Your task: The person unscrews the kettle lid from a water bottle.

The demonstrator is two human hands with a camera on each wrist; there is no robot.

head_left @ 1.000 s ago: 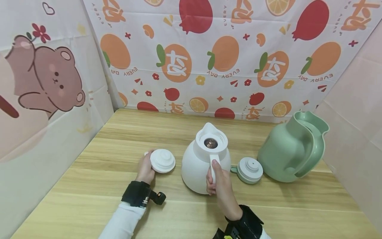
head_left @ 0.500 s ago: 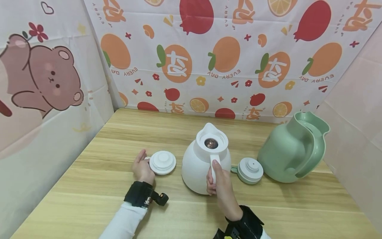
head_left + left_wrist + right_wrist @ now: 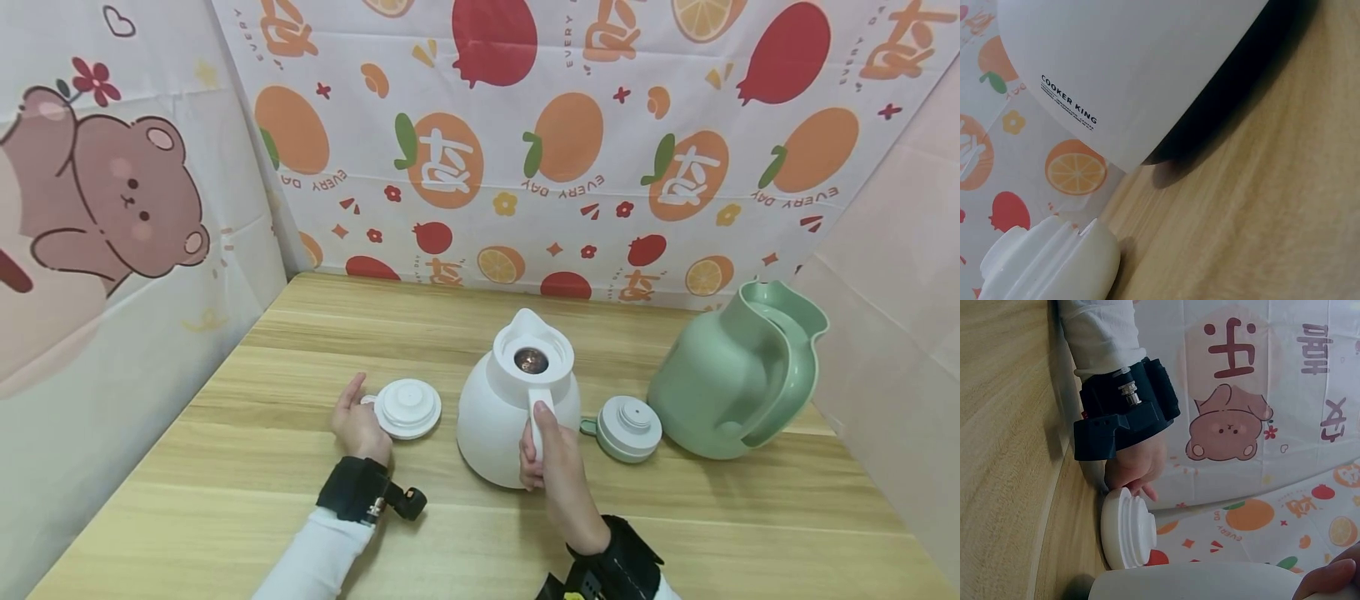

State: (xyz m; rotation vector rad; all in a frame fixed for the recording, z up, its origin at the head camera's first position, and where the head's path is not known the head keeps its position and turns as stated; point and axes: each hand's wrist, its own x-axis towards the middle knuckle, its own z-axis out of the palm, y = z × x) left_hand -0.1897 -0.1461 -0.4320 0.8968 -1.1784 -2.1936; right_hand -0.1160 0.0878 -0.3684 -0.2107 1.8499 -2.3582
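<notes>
Two jugs are standing on the wooden table: a green jug at about 3 o'clock near the right wall, and a white jug at the centre, its mouth uncovered. Two lids are lying flat: a green lid between the jugs, just beside the white one, and a white lid at 9 o'clock of the white jug, a little apart from it.

Two hands are working. The right hand is gripping the white jug's handle at its 6 o'clock side, fingers curled round it and thumb lying along the top. The left hand is resting on the table at the white lid's 9 o'clock edge, fingers relaxed and straight; whether they are touching the lid is unclear.

A second ago the left hand was holding the white lid raised and tilted; now the lid is lying on the table and the fingers are letting go. The right hand's grip and both jugs are staying unchanged.
</notes>
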